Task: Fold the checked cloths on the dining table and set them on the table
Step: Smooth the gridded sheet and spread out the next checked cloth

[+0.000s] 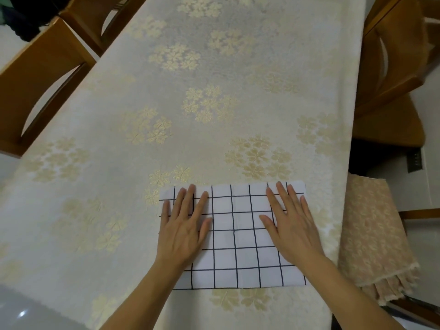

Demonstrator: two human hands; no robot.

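A white cloth with a dark checked grid [238,236] lies flat as a folded rectangle near the front edge of the dining table [190,115]. My left hand [183,229] rests palm down on its left part, fingers spread and pointing away from me. My right hand [290,225] lies flat on its right part in the same way. Neither hand grips the cloth; both press on top of it. No other checked cloth is in view.
The table wears a cream tablecloth with pale gold flower clusters. Wooden chairs [42,75] stand along the left side and another wooden chair [392,67] at the right. A beige patterned chair cover with fringe [371,232] sits close to the right table edge.
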